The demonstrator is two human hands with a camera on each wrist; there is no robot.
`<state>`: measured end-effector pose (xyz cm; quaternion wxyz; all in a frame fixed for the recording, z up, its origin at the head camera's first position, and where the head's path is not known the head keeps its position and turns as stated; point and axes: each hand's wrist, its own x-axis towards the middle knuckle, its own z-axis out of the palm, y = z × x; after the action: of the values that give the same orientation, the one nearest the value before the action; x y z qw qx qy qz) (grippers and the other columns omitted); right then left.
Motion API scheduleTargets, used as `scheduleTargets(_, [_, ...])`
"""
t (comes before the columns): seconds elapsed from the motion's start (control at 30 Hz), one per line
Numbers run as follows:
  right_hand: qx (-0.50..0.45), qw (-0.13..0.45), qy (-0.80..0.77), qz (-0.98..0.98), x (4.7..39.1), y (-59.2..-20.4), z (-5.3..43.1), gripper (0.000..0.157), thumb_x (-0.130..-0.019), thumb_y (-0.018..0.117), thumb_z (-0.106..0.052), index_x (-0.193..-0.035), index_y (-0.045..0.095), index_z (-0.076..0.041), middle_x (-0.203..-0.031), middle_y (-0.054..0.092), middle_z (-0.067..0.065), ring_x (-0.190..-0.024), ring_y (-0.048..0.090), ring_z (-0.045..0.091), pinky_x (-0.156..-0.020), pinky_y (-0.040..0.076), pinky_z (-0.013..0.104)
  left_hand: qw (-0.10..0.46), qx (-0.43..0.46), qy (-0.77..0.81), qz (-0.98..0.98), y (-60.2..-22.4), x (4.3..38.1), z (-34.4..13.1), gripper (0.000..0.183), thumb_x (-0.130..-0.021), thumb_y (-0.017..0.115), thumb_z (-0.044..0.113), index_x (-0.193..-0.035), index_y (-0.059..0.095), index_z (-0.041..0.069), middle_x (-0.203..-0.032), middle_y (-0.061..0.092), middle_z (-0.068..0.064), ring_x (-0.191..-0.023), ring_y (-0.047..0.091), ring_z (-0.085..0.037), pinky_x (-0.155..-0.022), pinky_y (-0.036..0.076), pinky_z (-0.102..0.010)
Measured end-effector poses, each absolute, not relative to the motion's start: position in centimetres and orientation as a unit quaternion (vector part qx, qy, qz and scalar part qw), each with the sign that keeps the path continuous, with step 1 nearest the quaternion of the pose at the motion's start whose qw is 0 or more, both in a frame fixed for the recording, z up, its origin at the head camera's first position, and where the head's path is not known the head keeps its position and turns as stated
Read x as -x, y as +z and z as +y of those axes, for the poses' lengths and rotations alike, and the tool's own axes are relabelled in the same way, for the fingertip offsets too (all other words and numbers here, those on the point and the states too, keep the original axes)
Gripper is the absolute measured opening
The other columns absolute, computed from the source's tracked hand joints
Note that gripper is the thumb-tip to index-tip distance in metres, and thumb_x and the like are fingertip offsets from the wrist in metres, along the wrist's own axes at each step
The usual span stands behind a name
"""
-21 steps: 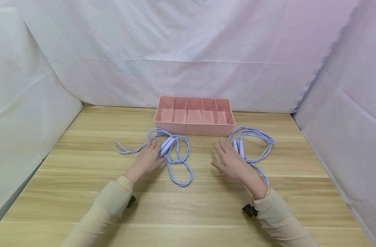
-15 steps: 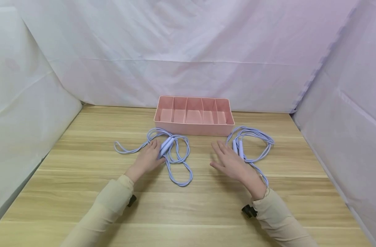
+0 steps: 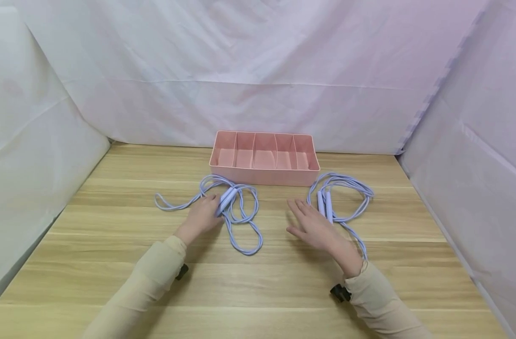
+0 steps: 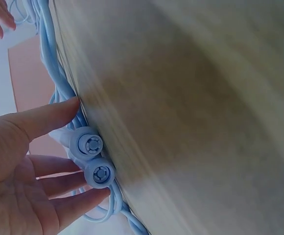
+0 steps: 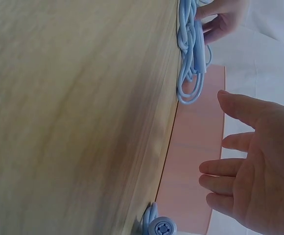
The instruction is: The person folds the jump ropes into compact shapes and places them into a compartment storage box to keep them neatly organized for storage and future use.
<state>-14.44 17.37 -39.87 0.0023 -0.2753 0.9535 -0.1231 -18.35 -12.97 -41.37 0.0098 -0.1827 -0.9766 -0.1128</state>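
Observation:
My left hand [image 3: 201,216] is at the pale blue jump rope [image 3: 248,221] on the left, thumb on one side and fingers on the other of its two handles [image 4: 92,154]. The handles lie side by side, their round ends facing the left wrist camera. My right hand [image 3: 317,229] hovers with extended fingers and thumb apart, holding nothing. Just right of it lies a second pale blue jump rope [image 3: 359,188], its two handles [image 3: 324,203] together and its cord in loose loops. The right forearm overlaps the tail of that cord in the head view.
A pink box [image 3: 264,176] with several compartments stands behind the ropes, near the back edge of the wooden table [image 3: 258,292]. The left rope's cord reaches its front wall. White cloth [image 3: 258,70] hangs behind and at both sides.
My left fingers have drawn in closer around the left rope's handles. The right hand keeps its spread pose, nearly still. The head view has shifted slightly.

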Motion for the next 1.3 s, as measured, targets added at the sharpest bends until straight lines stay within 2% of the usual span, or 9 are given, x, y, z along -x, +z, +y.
scheduleTargets(0.23, [0.280, 0.002, -0.122, 0.952, 14.2, -39.8, 17.5, 0.068, -0.089, 0.058, -0.030, -0.139, 0.029, 0.005, -0.138, 0.034, 0.031, -0.129, 0.031, 0.043, -0.106, 0.028, 0.052, 0.024, 0.154, -0.104, -0.982, -41.2, 18.3, -12.2, 0.054, -0.066, 0.079, 0.020, -0.105, 0.056, -0.010, -0.096, 0.062, -0.023, -0.086, 0.060, -0.038, -0.079, 0.049, -0.045])
scheduleTargets(0.47, [0.278, 0.003, -0.126, 0.952, 14.0, -39.7, 17.5, 0.068, -0.089, 0.057, -0.031, -0.139, 0.028, 0.006, -0.139, 0.033, 0.030, -0.129, 0.031, 0.042, -0.107, 0.027, 0.051, 0.039, 0.094, -0.123, -0.987, -40.9, 18.0, -11.8, 0.024, -0.064, 0.075, 0.011, -0.078, 0.061, -0.003, -0.074, 0.061, -0.018, -0.069, 0.059, -0.034, -0.062, 0.050, -0.043])
scheduleTargets(0.63, [0.278, 0.002, -0.127, 0.952, 13.9, -39.7, 17.6, 0.069, -0.089, 0.057, -0.031, -0.138, 0.028, 0.007, -0.139, 0.033, 0.029, -0.130, 0.031, 0.041, -0.107, 0.026, 0.050, 0.058, 0.081, -0.134, -0.986, -40.8, 17.8, -11.9, 0.015, -0.063, 0.071, 0.007, -0.066, 0.057, 0.000, -0.069, 0.061, -0.019, -0.066, 0.059, -0.036, -0.060, 0.050, -0.045])
scheduleTargets(0.77, [0.278, 0.000, -0.131, 0.952, 13.8, -39.7, 17.7, 0.068, -0.089, 0.057, -0.030, -0.138, 0.028, 0.008, -0.139, 0.033, 0.029, -0.130, 0.031, 0.041, -0.108, 0.026, 0.050, 0.065, 0.079, -0.139, -0.985, -41.0, 17.8, -12.1, 0.013, -0.063, 0.069, 0.005, -0.061, 0.056, 0.003, -0.068, 0.061, -0.017, -0.066, 0.058, -0.034, -0.059, 0.050, -0.044])
scheduleTargets(0.97, [0.276, -0.001, -0.134, 0.952, 13.7, -39.8, 17.8, 0.068, -0.089, 0.057, -0.030, -0.138, 0.028, 0.008, -0.139, 0.034, 0.029, -0.130, 0.031, 0.041, -0.107, 0.027, 0.050, 0.056, 0.064, -0.133, -0.987, -41.2, 18.0, -12.5, 0.014, -0.062, 0.068, 0.005, -0.059, 0.054, 0.007, -0.062, 0.060, -0.012, -0.057, 0.054, -0.028, -0.051, 0.047, -0.040])
scheduleTargets(1.17, [0.269, 0.001, -0.134, 0.954, 13.7, -40.0, 17.8, 0.069, -0.089, 0.057, -0.031, -0.139, 0.027, 0.007, -0.140, 0.033, 0.028, -0.130, 0.031, 0.041, -0.107, 0.027, 0.051, 0.075, 0.070, -0.164, -0.981, -41.7, 18.4, -13.1, 0.004, -0.063, 0.065, 0.002, -0.065, 0.062, 0.003, -0.061, 0.061, -0.011, -0.056, 0.054, -0.027, -0.052, 0.046, -0.038])
scheduleTargets(1.3, [0.267, 0.002, -0.140, 0.953, 13.6, -40.1, 17.8, 0.069, -0.089, 0.058, -0.030, -0.139, 0.027, 0.007, -0.140, 0.034, 0.028, -0.130, 0.031, 0.041, -0.107, 0.027, 0.051, 0.096, 0.086, -0.181, -0.975, -41.9, 18.6, -13.4, 0.006, -0.062, 0.065, -0.002, -0.067, 0.066, 0.001, -0.060, 0.062, -0.012, -0.053, 0.053, -0.025, -0.048, 0.045, -0.036])
